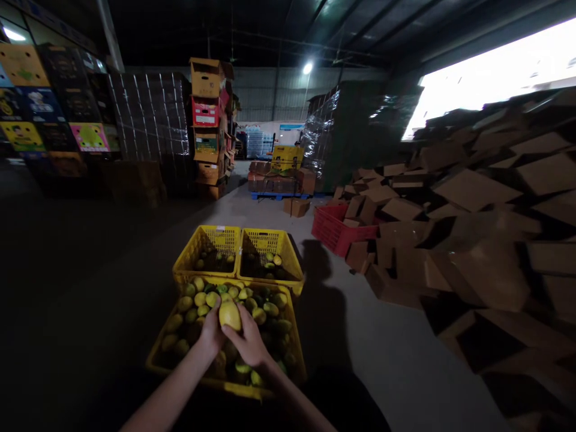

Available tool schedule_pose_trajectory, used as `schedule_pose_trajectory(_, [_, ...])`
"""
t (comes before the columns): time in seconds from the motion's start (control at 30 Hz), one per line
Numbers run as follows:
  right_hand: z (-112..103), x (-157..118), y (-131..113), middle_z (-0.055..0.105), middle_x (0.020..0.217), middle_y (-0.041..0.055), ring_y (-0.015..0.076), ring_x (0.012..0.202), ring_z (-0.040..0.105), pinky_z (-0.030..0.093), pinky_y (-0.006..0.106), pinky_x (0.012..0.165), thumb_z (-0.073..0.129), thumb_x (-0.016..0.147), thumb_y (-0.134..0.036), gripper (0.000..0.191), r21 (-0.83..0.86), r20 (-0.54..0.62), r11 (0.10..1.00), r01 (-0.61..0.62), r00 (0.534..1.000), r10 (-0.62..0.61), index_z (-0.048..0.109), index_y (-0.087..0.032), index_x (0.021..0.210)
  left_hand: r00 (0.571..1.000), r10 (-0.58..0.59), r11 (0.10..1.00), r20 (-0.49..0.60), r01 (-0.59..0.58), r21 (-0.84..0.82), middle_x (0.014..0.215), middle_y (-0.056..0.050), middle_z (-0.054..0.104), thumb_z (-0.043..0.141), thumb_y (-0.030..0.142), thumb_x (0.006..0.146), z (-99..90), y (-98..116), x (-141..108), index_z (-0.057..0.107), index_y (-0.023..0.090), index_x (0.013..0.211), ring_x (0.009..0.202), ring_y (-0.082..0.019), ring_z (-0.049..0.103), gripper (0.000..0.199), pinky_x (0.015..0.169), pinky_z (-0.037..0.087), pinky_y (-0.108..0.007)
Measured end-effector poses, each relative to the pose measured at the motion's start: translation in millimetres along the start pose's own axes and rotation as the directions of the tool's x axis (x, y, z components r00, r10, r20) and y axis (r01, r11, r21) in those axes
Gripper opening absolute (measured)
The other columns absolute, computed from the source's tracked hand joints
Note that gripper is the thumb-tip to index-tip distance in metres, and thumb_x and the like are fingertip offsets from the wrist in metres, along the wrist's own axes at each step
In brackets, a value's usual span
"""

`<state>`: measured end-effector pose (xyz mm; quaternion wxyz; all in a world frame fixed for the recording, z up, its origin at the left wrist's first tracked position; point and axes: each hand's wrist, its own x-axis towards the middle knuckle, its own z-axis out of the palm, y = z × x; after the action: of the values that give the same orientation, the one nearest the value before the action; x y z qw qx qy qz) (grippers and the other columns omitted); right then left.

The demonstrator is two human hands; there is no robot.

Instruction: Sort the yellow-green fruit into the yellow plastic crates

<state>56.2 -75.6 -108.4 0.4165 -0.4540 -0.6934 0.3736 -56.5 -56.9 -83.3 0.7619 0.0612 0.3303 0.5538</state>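
Between both hands I hold a yellow oval fruit [230, 315], perhaps a lemon; its exact kind is unclear in the dim light. My left hand [212, 327] closes on its left side, and my right hand [248, 337] grips it from the right with the thumb across the front. Directly below is a yellow plastic crate [155, 345] filled with similar yellow and green fruits [270, 309]. Beyond it stand two more yellow crates, the left crate [186, 255] and the right crate [292, 264], each with a few fruits low inside.
Brown cardboard boxes [477, 192] lie in a large heap on the right, beside a red crate [330, 228]. A blue pallet [279, 195] carries cartons ahead. Stacked boxes [207, 123] and a wrapped pallet load [150, 114] stand at the back left.
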Motion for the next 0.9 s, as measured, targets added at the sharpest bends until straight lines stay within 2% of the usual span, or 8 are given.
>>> schedule_pose_trajectory(0.07, [-8.2, 4.1, -1.2, 0.053, 0.137, 0.0129, 0.0274, 0.129, 0.048, 0.036, 0.045, 0.111, 0.059, 0.081, -0.045, 0.061, 0.123, -0.116, 0.992, -0.018, 0.993, 0.033, 0.045, -0.019, 0.135, 0.985, 0.173, 0.979, -0.021, -0.169, 0.112, 0.077, -0.002, 0.068, 0.068, 0.027, 0.079, 8.1, 8.1, -6.5, 0.063, 0.017, 0.089, 0.074, -0.016, 0.067, 0.015, 0.072, 0.053, -0.026])
schedule_pose_trajectory(0.1, [-14.9, 6.7, -3.3, 0.053, 0.137, 0.0119, 0.0268, 0.128, 0.049, 0.037, 0.045, 0.109, 0.06, 0.081, -0.045, 0.059, 0.171, -0.179, 0.985, -0.004, 0.983, 0.036, 0.046, -0.021, 0.134, 0.955, 0.298, 0.939, -0.014, -0.29, 0.186, 0.081, 0.0, 0.068, 0.072, 0.024, 0.076, 12.0, 11.9, -9.8, 0.064, 0.018, 0.088, 0.077, -0.013, 0.066, 0.015, 0.074, 0.051, -0.022])
schedule_pose_trajectory(0.17, [-31.2, 12.6, -8.7, 0.052, 0.136, 0.0125, 0.0269, 0.125, 0.051, 0.04, 0.045, 0.107, 0.065, 0.077, -0.044, 0.061, 0.204, -0.318, 0.977, 0.066, 0.948, 0.002, 0.046, -0.021, 0.131, 0.856, 0.515, 0.805, 0.04, -0.5, 0.319, 0.085, 0.002, 0.068, 0.076, 0.016, 0.071, 19.1, 17.9, -16.2, 0.067, 0.02, 0.085, 0.083, -0.009, 0.063, 0.017, 0.078, 0.047, -0.015])
schedule_pose_trajectory(0.23, [-47.1, 17.8, -14.0, 0.052, 0.135, 0.0134, 0.0274, 0.122, 0.052, 0.041, 0.046, 0.105, 0.069, 0.074, -0.041, 0.06, 0.156, -0.428, 0.98, 0.123, 0.903, -0.045, 0.049, -0.021, 0.127, 0.791, 0.599, 0.7, 0.126, -0.593, 0.398, 0.089, 0.002, 0.068, 0.077, 0.011, 0.067, 25.4, 20.7, -22.3, 0.069, 0.02, 0.085, 0.087, -0.009, 0.061, 0.022, 0.081, 0.045, -0.014])
schedule_pose_trajectory(0.3, [-57.8, 20.7, -17.5, 0.053, 0.133, 0.0132, 0.0272, 0.119, 0.054, 0.044, 0.046, 0.102, 0.071, 0.072, -0.039, 0.059, 0.197, -0.439, 0.972, 0.126, 0.898, -0.027, 0.05, -0.021, 0.125, 0.787, 0.58, 0.677, 0.209, -0.609, 0.414, 0.09, 0.0, 0.069, 0.078, 0.007, 0.063, 30.6, 20.5, -27.8, 0.07, 0.02, 0.085, 0.088, -0.012, 0.061, 0.027, 0.081, 0.045, -0.017])
schedule_pose_trajectory(0.43, [-59.1, 18.2, -18.7, 0.059, 0.126, 0.0098, 0.0254, 0.114, 0.058, 0.047, 0.042, 0.099, 0.076, 0.066, -0.034, 0.058, 0.424, -0.334, 0.899, 0.112, 0.942, 0.04, 0.053, -0.023, 0.118, 0.793, 0.526, 0.685, 0.308, -0.609, 0.399, 0.089, -0.002, 0.069, 0.081, 0.003, 0.053, 35.1, 17.0, -35.2, 0.071, 0.019, 0.086, 0.088, -0.017, 0.062, 0.038, 0.082, 0.046, -0.023])
schedule_pose_trajectory(0.7, [-52.7, 12.4, -17.2, 0.064, 0.116, 0.0038, 0.0248, 0.11, 0.059, 0.05, 0.038, 0.091, 0.084, 0.055, -0.028, 0.062, 0.562, -0.278, 0.823, 0.081, 0.956, 0.096, 0.058, -0.028, 0.111, 0.733, 0.573, 0.558, 0.365, -0.676, 0.481, 0.099, -0.007, 0.071, 0.081, 0.024, 0.061, 24.9, 21.2, -32.8, 0.07, 0.02, 0.093, 0.089, -0.021, 0.065, 0.034, 0.083, 0.049, -0.031])
schedule_pose_trajectory(0.9, [-54.0, 12.7, -17.8, 0.062, 0.115, 0.0016, 0.0237, 0.11, 0.058, 0.049, 0.037, 0.092, 0.084, 0.054, -0.023, 0.062, 0.601, -0.262, 0.796, 0.075, 0.959, 0.107, 0.058, -0.029, 0.11, 0.743, 0.57, 0.572, 0.351, -0.665, 0.479, 0.101, -0.007, 0.071, 0.083, 0.025, 0.059, 27.3, 20.9, -33.8, 0.07, 0.02, 0.092, 0.093, -0.022, 0.065, 0.036, 0.087, 0.049, -0.032])
